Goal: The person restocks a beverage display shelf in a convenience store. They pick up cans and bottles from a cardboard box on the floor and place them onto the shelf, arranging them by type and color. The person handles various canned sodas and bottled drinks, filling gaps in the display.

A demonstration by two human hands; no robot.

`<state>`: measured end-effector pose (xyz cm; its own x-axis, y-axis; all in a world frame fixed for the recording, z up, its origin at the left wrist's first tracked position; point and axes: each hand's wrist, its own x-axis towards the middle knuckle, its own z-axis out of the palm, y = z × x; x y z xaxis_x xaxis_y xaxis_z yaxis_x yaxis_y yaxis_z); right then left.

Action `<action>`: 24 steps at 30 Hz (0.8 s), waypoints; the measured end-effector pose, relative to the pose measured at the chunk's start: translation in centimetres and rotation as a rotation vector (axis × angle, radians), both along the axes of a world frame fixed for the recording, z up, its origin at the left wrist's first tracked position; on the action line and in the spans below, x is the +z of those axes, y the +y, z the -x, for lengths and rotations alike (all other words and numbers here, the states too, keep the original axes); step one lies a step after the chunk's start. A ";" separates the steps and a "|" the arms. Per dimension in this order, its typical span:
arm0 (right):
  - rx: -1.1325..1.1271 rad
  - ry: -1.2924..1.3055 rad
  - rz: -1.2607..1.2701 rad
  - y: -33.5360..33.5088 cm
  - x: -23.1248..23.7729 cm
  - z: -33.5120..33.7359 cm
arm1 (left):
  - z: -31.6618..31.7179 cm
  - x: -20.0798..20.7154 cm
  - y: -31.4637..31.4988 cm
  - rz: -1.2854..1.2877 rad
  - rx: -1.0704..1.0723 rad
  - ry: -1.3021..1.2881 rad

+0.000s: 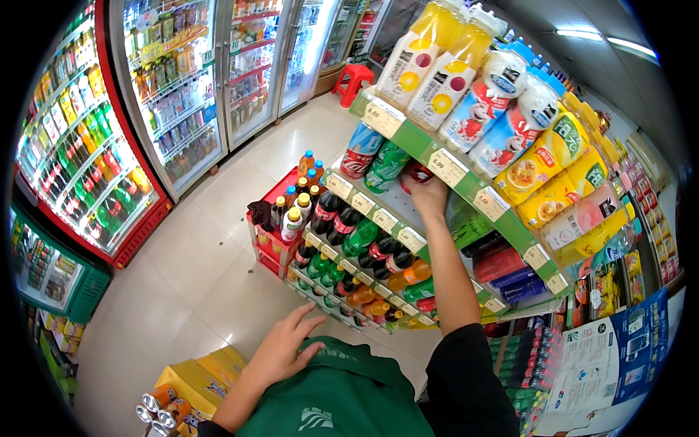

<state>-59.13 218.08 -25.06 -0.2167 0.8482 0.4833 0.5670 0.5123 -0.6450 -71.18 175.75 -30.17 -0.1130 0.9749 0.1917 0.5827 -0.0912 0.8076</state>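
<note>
My right hand (427, 197) reaches into the second shelf from the top of the green-edged display rack. Its fingers are closed around a dark red can (417, 173), partly covered by the hand. To the left of it on the same shelf stand a green can (386, 166) and a red-and-blue can (360, 149). Green, dark and red drinks lie to the right of my wrist, partly in the shade of the shelf above. My left hand (285, 342) hangs in front of my green apron (342, 393), fingers spread, holding nothing.
Large yellow and white drink bottles (437, 73) fill the top shelf. A red stand (273, 251) with small bottles adjoins the rack's left end. Yellow cartons (193, 386) and orange cans (166, 408) are at lower left. Glass-door coolers (171, 80) line the far wall near a red stool (353, 84).
</note>
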 end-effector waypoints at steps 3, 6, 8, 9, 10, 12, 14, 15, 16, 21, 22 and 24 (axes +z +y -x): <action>0.018 0.103 -0.030 2.0 -2.2 -3.2 | 0.0 -0.6 -0.4 0.011 0.020 -0.010; -0.014 0.169 -0.011 1.7 -2.6 -4.2 | 0.1 -1.3 -0.7 0.025 0.042 -0.022; 0.025 0.239 0.083 1.0 -2.1 -3.8 | 0.0 -1.8 -0.8 0.017 0.038 -0.013; 0.034 0.256 0.081 1.1 -2.1 -3.8 | -0.2 -1.9 -0.8 0.017 0.034 -0.018; 0.043 0.273 0.079 1.1 -2.2 -3.9 | -0.5 -2.0 -0.9 0.018 0.031 -0.024; 0.032 0.287 0.093 0.9 -1.8 -3.7 | -0.4 -2.1 -0.8 0.007 0.027 -0.021; 0.031 0.302 0.077 0.4 -1.7 -3.5 | -0.3 -2.2 -0.8 -0.002 0.030 -0.019; 0.018 0.275 0.037 0.3 -1.7 -3.5 | -0.1 -2.2 -0.8 0.004 0.033 -0.018; 0.006 0.249 -0.002 0.4 -1.9 -3.5 | 0.0 -2.2 -0.8 0.010 0.036 -0.018; 0.121 0.228 0.056 0.4 -2.1 -2.6 | 0.4 -1.9 -0.6 0.004 0.024 -0.009; 0.128 0.207 0.088 0.6 -2.1 -2.4 | 0.3 -1.8 -0.5 0.004 0.019 -0.007; 0.138 0.168 0.154 0.8 -2.2 -2.2 | 0.3 -1.7 -0.4 0.008 0.012 -0.003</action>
<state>-56.97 218.89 -27.29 -0.2632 0.8824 0.3900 0.3768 0.4662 -0.8004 -71.49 175.35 -31.90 -0.1258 0.9748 0.1840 0.5812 -0.0779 0.8100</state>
